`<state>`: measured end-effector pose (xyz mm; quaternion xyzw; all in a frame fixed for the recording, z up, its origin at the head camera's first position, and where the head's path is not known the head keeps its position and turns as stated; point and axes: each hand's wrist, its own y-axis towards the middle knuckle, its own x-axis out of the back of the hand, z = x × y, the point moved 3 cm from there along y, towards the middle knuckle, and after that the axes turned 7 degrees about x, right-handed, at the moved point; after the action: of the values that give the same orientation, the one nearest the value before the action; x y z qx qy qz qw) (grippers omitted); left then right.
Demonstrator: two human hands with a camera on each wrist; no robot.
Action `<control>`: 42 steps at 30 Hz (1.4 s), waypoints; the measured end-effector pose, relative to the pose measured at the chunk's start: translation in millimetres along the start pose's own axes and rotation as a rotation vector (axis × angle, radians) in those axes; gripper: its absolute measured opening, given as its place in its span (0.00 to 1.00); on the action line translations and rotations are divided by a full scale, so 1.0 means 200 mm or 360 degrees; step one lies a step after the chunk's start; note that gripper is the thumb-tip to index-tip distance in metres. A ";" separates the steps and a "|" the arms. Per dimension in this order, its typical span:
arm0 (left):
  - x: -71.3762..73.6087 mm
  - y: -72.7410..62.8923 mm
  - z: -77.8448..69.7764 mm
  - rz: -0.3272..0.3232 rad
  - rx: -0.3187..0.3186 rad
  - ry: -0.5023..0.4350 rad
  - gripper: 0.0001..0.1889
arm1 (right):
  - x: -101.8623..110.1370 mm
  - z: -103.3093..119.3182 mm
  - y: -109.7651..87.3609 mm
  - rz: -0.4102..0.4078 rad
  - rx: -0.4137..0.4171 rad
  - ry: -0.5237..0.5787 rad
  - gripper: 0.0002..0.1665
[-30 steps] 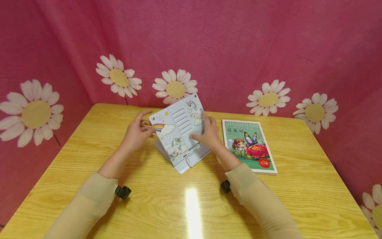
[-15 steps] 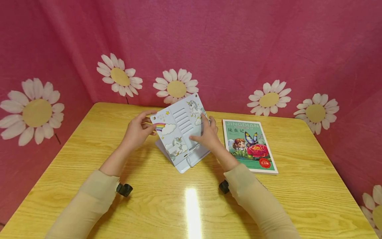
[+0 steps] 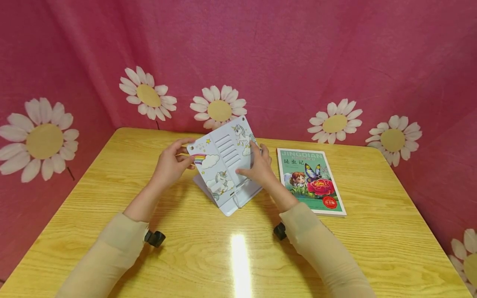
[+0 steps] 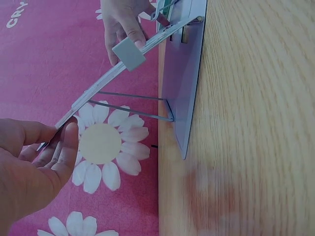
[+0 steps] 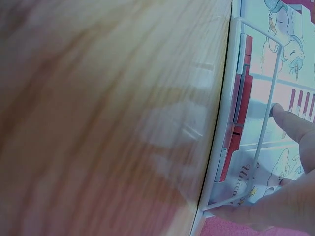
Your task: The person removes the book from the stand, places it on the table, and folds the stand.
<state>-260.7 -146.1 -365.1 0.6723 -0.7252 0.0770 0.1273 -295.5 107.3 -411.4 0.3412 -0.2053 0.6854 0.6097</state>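
A white book stand (image 3: 210,161) with unicorns, clouds and a rainbow stands in the middle of the table, its slotted panel tilted up from a base plate (image 4: 182,83). Behind the panel, thin wire legs (image 4: 130,111) run down to the base. My left hand (image 3: 169,161) pinches the panel's upper left edge between thumb and fingers. At the right edge, my right hand (image 3: 262,167) grips the panel, thumb across the front and some fingers hidden behind. A white wire page holder (image 5: 267,113) loops along the panel's lower edge in the right wrist view.
To the right of the stand, a green children's book (image 3: 311,182) with a butterfly and a red flower lies flat. The wooden table (image 3: 193,256) meets a pink daisy-printed cloth (image 3: 279,82) at its back and sides.
My left fingers have closed in on the panel's upper left edge. The right hand has hardly moved on the panel, and the stand and book stay in place.
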 end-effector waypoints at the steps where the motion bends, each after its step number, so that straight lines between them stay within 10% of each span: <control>1: 0.00 0.00 0.00 0.0001 0.0003 -0.0001 0.25 | 0.00 0.00 0.00 0.0002 0.0002 -0.0005 0.61; 42: -0.07 -0.11 -0.02 -0.0055 -0.0043 -0.0049 0.23 | 0.06 -0.07 0.04 0.0213 0.0184 0.0011 0.61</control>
<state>-237.4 -133.3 -367.4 0.6841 -0.7163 0.0544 0.1264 -306.6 123.2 -411.2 0.3590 -0.1856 0.7364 0.5426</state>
